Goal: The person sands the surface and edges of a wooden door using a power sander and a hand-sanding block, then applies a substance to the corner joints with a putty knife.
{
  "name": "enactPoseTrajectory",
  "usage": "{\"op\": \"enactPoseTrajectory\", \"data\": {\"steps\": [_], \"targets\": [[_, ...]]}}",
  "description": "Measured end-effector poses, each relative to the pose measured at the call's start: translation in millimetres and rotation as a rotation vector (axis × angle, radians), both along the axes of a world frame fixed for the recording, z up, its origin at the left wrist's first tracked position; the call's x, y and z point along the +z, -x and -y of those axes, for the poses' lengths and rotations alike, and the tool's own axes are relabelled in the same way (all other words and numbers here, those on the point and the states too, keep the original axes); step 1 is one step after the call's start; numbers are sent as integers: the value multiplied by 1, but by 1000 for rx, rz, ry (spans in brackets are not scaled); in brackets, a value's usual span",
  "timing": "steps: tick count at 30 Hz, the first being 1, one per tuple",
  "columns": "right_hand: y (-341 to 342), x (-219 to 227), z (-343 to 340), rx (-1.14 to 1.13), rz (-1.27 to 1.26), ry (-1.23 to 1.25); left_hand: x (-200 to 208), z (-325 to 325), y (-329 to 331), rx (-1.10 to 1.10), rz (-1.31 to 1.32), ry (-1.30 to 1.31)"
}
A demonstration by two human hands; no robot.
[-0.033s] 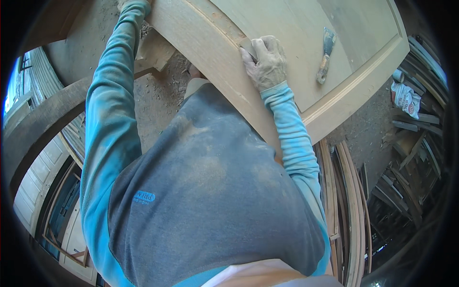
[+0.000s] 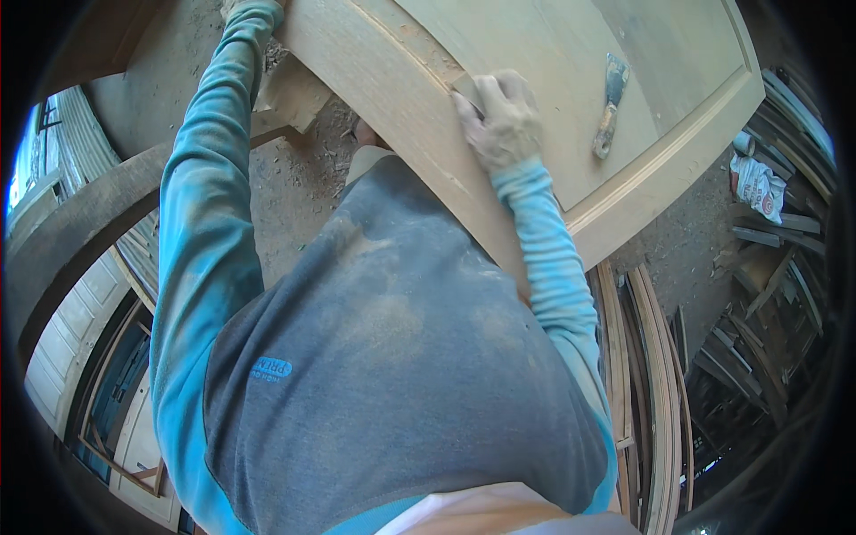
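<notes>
A pale wooden door panel (image 2: pixel 392 85) with a raised moulding lies across the upper middle, dusted with fine powder. Bent over its moulding is my dusty right hand (image 2: pixel 505 120), closed on a small flat greyish-brown piece that looks like folded sandpaper (image 2: pixel 467 92). The paper's edge meets the groove of the moulding. At the top edge my left hand (image 2: pixel 242 7) is at the panel's left corner, mostly cut off with its fingers hidden. A putty knife (image 2: pixel 610 107) with a worn handle rests on the panel, right of my right hand.
Below the panel is a dusty floor (image 2: pixel 290 201) with wood shavings. A curved dark wooden piece (image 2: pixel 85 218) arches at the left. Long wooden strips (image 2: pixel 655 383) stand at lower right, and scrap wood (image 2: pixel 749 357) is piled beyond. A white bag (image 2: pixel 758 187) lies by the scrap.
My right hand has shifted slightly right and toward me along the moulding, with the flat piece still in it. My left hand has hardly moved.
</notes>
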State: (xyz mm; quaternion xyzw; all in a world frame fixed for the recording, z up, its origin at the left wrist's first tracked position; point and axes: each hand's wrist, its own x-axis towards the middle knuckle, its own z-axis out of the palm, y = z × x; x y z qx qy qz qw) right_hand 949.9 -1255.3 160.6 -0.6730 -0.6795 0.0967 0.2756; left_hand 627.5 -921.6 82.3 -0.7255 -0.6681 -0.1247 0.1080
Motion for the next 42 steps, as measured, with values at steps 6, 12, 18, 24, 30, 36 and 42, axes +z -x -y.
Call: {"op": "enactPoseTrajectory", "data": {"steps": [6, 12, 18, 24, 30, 36, 42], "targets": [[-34, 14, 56, 16, 91, 145, 42, 32, -7, 119, 335, -8], [37, -8, -86, 208, 41, -174, 49, 26, -13, 123, 449, -6], [-2, 5, -12, 186, 117, 17, 44, 33, -6, 174, 484, 44], [16, -3, -35, 153, 65, -9, 49, 29, -9, 171, 468, 5], [20, 5, -36, 142, 42, 25, 14, 17, 10, 78, 379, -22], [5, 1, -4, 115, 59, 31, 32, 26, -3, 136, 423, -65], [30, -1, -60, 142, 58, -19, 8, 15, 11, 13, 447, -103]]}}
